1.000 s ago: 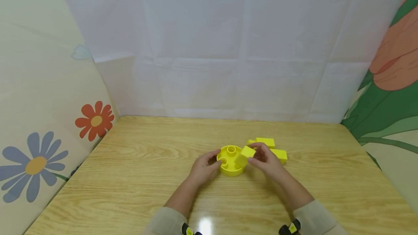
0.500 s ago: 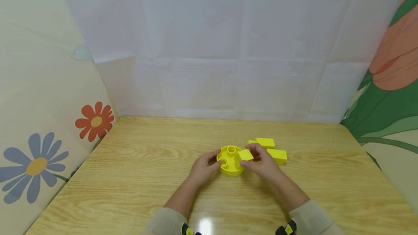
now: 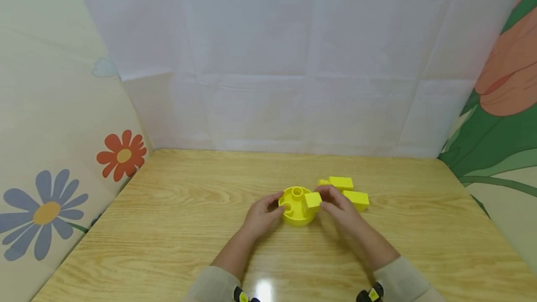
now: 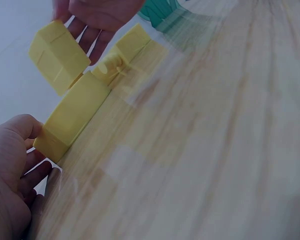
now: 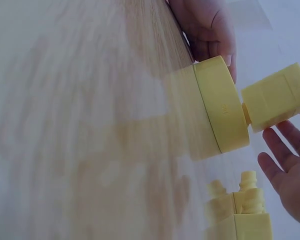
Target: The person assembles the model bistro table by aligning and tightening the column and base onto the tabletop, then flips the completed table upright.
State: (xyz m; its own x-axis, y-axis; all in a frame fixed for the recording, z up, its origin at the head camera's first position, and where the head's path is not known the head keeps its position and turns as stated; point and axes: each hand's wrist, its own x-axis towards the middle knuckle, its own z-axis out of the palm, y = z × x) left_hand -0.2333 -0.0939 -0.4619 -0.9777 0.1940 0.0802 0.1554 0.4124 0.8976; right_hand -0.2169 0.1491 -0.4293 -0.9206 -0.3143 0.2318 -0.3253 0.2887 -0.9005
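In the head view, a round yellow base (image 3: 297, 222) with raised ring sockets lies on the table. My left hand (image 3: 261, 218) grips its left rim, thumb and fingers on the edge. Over the base's right side stands a yellow block (image 3: 312, 201), pinched by the fingertips of my right hand (image 3: 345, 209). The right wrist view shows the block (image 5: 276, 97) tilted, a short stretch of its peg visible where it meets the base (image 5: 222, 107). How deep that peg sits is hidden.
Two more yellow blocks, one farther back (image 3: 341, 183) and one nearer (image 3: 356, 200), lie right of the base. Threaded pegs (image 5: 252, 200) project from them in the right wrist view. A white cloth (image 3: 268, 59) hangs behind the wooden table (image 3: 176, 227).
The block has come left and down onto the base's right side and turned with my right fingers, which have shifted round it. My left hand and the base have stayed put.
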